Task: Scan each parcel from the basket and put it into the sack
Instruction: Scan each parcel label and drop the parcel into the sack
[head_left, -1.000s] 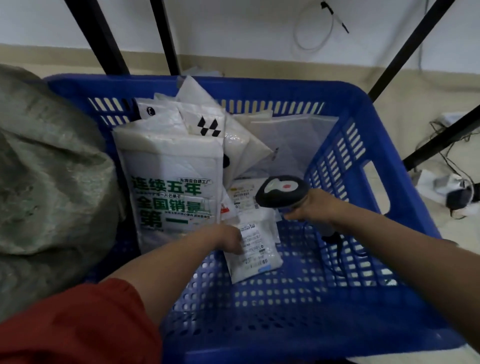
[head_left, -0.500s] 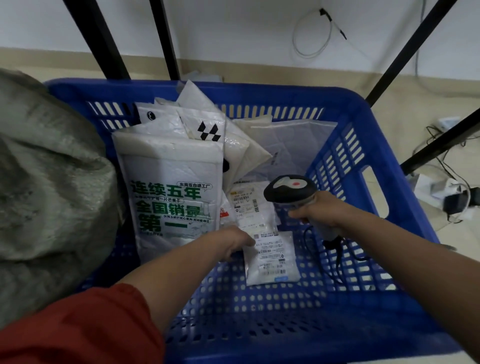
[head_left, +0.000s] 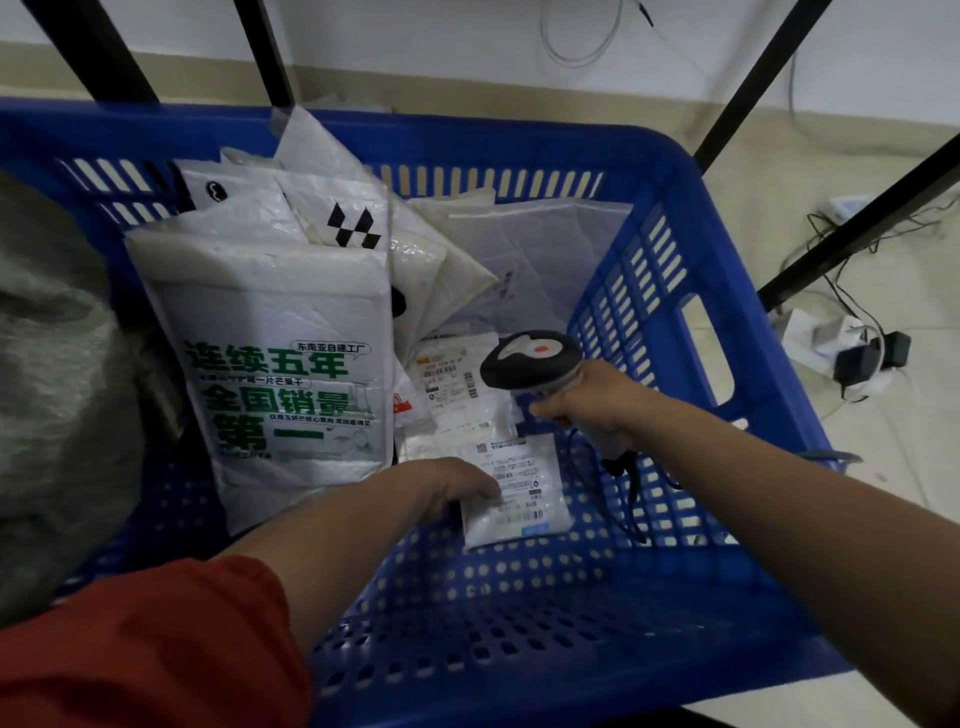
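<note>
Pale floor and a white wall up top, black frame legs crossing the view, a tangle of cables and plugs (head_left: 862, 358) off to the side, and front and centre the big blue basket (head_left: 691, 208) with its perforated bottom. Pressed against its left side is the grey woven sack (head_left: 57, 395).

Down in the basket, the left hand (head_left: 447, 488) lies on the near-left edge of a small white parcel (head_left: 519, 493), fingers curled onto it; whether they have it pinched or only pinned flat I cannot tell. The parcel lies label up on the basket floor, its long axis running away from the person, barcode at the near end.

The right hand (head_left: 597, 405) is wrapped around the handle of the scanner (head_left: 530, 361), head pointing left and down. Here is the key: the parcel sits just below and nearer than the scanner head, so the beam looks to need tipping toward the person, or the parcel needs lifting to it.

Behind, a large white bag with green lettering (head_left: 280, 384) leans upright, more white mailers (head_left: 545, 249) stacked beyond. Plenty left to scan, by the look of it.
</note>
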